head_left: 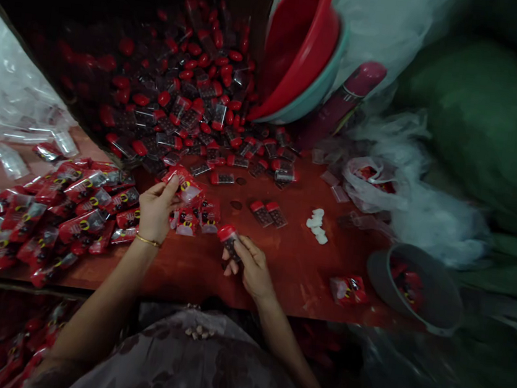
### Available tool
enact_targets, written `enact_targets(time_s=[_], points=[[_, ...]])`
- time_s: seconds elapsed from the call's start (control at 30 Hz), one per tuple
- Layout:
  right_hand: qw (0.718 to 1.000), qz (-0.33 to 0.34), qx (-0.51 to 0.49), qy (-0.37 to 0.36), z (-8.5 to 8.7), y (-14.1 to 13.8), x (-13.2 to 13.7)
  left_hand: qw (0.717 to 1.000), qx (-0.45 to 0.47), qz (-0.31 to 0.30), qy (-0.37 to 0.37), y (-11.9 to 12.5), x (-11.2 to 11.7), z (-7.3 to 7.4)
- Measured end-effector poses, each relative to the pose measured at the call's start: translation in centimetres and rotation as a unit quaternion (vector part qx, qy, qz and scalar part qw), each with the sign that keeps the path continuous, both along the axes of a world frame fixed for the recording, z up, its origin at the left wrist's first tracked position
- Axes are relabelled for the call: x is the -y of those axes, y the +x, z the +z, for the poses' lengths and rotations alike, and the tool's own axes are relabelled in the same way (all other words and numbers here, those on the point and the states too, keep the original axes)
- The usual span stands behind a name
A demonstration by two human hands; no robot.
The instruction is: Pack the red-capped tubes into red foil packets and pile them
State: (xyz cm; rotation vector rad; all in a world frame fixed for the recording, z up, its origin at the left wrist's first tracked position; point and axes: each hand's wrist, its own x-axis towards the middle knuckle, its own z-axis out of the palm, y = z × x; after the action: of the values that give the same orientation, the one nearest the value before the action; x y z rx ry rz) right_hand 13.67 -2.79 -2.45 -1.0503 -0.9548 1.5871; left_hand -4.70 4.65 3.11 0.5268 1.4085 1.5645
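Note:
My left hand [156, 210] pinches a small red printed plastic packet [177, 177] above a little heap of similar packets [193, 214] on the red table [297, 267]. My right hand [250, 266] is closed round a small clear vial with a red cap [228, 237], held just over the table near its front edge. Two more red-capped vials [269, 214] lie a short way beyond my right hand. A big pile of such vials [193, 112] fills the dark box at the back.
Filled red packets [51, 214] are heaped on the left. Stacked red and teal basins [302, 56] lean at the back. White tablets [316, 224] lie right of centre. A grey bowl [416, 287] and a loose packet [348, 289] sit at right, among clear plastic bags [381, 183].

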Motion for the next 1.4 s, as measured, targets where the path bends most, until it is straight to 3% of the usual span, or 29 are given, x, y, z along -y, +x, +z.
enact_targets(time_s=[0.13, 0.3, 0.5, 0.8, 1.03, 1.2, 1.3, 1.37, 1.4], points=[[0.997, -0.024, -0.071, -0.011, 0.1, -0.4, -0.2, 0.992, 0.088, -0.065, -0.067, 0.5, 0.4, -0.4], [0.996, -0.035, -0.073, -0.023, 0.1, -0.3, -0.3, 0.98, 0.129, -0.108, -0.102, 1.8, 1.2, -1.5], [0.994, -0.028, -0.089, -0.052, -0.1, -0.2, -0.3, 0.976, 0.135, -0.125, -0.116, 2.1, 1.2, -2.0], [0.968, -0.004, -0.21, -0.14, 0.2, -0.1, -0.8, 0.975, 0.113, -0.138, -0.132, 2.8, 1.9, -2.5], [0.972, 0.0, -0.195, -0.132, -0.1, -0.1, -0.8, 0.974, 0.103, -0.149, -0.134, 2.9, 2.2, -2.7], [0.991, -0.032, -0.111, -0.07, 0.1, 0.3, -0.9, 0.981, 0.042, -0.15, -0.111, 2.7, 2.3, -2.9], [0.996, -0.078, 0.053, 0.0, -0.2, 1.1, -0.9, 0.98, -0.062, -0.186, -0.038, 2.5, 2.4, -3.4], [0.969, -0.09, 0.226, 0.048, -0.6, 1.8, -0.9, 0.963, -0.143, -0.229, 0.012, 2.2, 2.4, -3.9], [0.941, -0.091, 0.316, 0.073, -0.8, 2.1, -0.9, 0.95, -0.179, -0.253, 0.027, 2.1, 2.5, -4.1]])
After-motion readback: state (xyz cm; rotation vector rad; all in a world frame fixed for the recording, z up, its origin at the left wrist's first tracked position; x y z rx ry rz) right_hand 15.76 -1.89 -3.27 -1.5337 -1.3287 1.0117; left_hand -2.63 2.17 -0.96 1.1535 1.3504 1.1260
